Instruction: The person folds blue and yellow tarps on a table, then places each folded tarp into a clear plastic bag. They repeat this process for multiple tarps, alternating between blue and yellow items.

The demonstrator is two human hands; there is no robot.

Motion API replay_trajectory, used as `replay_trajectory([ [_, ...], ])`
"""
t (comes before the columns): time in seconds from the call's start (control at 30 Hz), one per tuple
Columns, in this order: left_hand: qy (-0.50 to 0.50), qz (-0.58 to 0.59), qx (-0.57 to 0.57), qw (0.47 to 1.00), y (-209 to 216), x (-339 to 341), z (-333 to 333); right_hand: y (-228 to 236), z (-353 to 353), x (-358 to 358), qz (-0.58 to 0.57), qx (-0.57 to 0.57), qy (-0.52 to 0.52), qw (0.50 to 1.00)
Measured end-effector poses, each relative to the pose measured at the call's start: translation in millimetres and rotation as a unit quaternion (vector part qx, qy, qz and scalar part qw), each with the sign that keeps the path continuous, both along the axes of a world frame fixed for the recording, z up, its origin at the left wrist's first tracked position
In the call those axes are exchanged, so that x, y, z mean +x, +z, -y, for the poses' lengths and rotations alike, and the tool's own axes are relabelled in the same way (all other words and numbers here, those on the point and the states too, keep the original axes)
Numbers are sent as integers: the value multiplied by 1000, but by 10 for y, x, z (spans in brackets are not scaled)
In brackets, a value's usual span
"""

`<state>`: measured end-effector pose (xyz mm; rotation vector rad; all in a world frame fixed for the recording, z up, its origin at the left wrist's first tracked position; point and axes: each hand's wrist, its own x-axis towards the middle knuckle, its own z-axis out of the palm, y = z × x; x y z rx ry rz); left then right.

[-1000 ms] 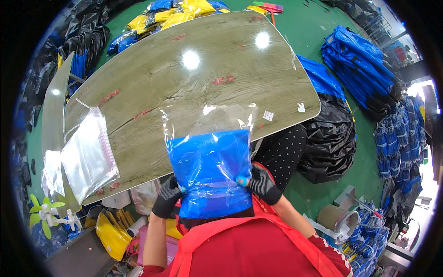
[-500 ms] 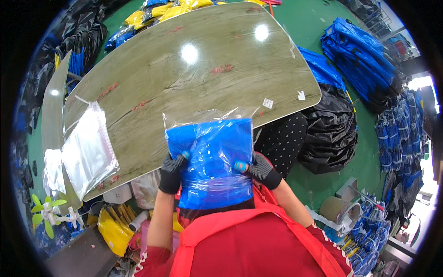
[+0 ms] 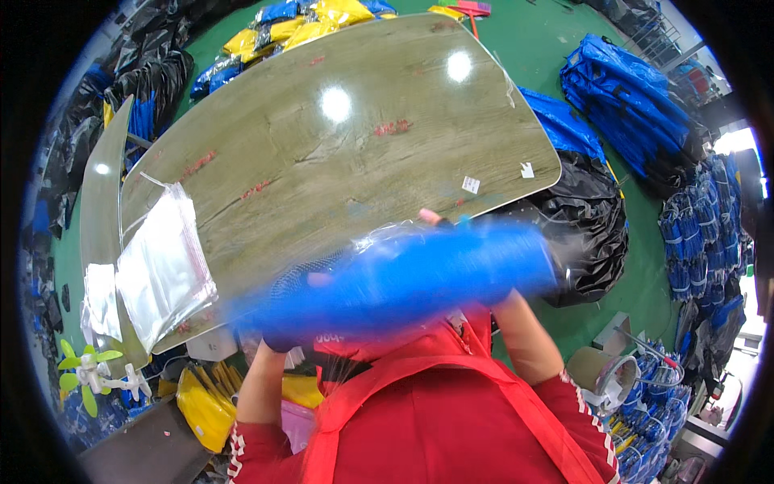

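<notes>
Blue and soft-looking, the packet (image 3: 403,278) should handle as a light, floppy thing, its clear film (image 3: 387,232) likely slippery and easily creased, so a firm hold near both ends would suit it. It is in the air by the near edge of the bench (image 3: 290,161), with the left hand (image 3: 302,278) and the right hand (image 3: 442,219) apparently clamped on it, both partly hidden. Blur smears it into a broad slanting band, higher at the right.

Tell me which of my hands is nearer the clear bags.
Left. Your left hand is to the right of the clear bags, apart from them, at the blurred blue packet; your right hand is farther right, mostly hidden by the packet.
</notes>
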<state>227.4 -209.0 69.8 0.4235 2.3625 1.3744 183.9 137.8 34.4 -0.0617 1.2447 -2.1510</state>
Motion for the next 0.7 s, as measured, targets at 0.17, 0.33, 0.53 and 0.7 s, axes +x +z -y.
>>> replay_trajectory([
  [0.17,-19,-281,-128,951,426,-531,-163,587,85,-865,-80,77,4,994],
  [0.33,185,13,455,871,167,-748,-181,774,192,-991,-239,253,46,936],
  [0.53,107,-152,298,936,-318,-631,-52,476,313,-750,-398,215,-87,888],
  [0.7,297,4,300,906,-343,-434,-216,596,382,-563,-490,353,35,796],
])
